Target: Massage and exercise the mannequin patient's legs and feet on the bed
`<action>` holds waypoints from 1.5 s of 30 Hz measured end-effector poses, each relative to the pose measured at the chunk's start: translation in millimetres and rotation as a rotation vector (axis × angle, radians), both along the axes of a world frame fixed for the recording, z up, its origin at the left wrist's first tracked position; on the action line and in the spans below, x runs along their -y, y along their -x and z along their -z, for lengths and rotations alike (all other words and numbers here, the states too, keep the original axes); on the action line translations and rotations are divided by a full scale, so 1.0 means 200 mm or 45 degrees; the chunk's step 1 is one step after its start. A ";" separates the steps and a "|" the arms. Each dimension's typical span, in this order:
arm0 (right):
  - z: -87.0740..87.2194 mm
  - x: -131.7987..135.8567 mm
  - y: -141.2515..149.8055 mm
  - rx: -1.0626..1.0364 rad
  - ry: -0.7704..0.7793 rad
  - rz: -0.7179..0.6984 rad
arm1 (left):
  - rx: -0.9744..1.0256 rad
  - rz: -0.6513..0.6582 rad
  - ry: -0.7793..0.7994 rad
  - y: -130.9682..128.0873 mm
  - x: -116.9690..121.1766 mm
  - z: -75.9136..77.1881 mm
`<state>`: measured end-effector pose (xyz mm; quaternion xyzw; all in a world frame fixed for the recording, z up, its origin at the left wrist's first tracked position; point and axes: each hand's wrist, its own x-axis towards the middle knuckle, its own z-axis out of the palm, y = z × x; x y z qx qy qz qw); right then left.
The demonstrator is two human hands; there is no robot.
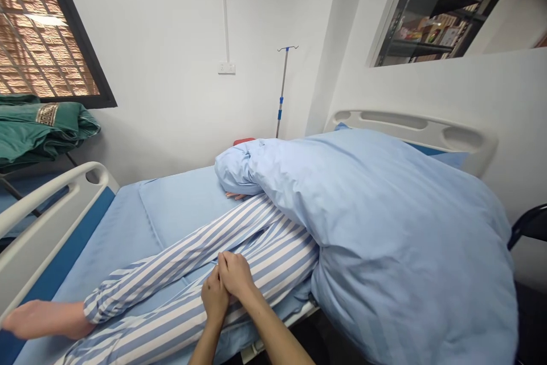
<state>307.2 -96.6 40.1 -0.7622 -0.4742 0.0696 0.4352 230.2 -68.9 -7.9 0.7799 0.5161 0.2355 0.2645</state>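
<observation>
My left hand [215, 295] and my right hand [236, 275] are side by side, touching, over the nearer leg of a figure lying on the bed. Both are closed with curled fingers; anything inside them is hidden. Beneath them are blue-and-white striped trousers [282, 257]. A bare foot [47, 319] sticks out of the farther trouser leg at the left. A light-blue quilt [384, 200] covers the figure's upper body. Fingertips [236, 196] show under the quilt's far edge. Whether this is a person or a manikin, I cannot tell.
The bed has a pale footboard [96, 174] at the left and a headboard [427, 126] at the right. Behind it stand a drip pole [282, 91] and a red object [244, 140]. Folded green cloth [47, 126] lies beyond the footboard. A dark chair [532, 222] is at the right edge.
</observation>
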 end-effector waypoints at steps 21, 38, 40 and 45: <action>0.15 0.04 -0.11 -0.518 -0.353 0.026 | 0.518 0.230 0.150 -0.14 -0.01 -0.21; 0.06 0.06 -0.18 -0.272 -0.140 0.028 | 0.382 0.028 0.081 -0.22 0.07 -0.05; 0.01 0.08 -0.21 -0.081 -0.073 -0.017 | 0.363 0.053 0.091 -0.23 0.07 -0.05; 0.07 0.12 -0.25 0.047 -0.021 -0.010 | 0.309 0.041 0.040 -0.24 0.08 -0.05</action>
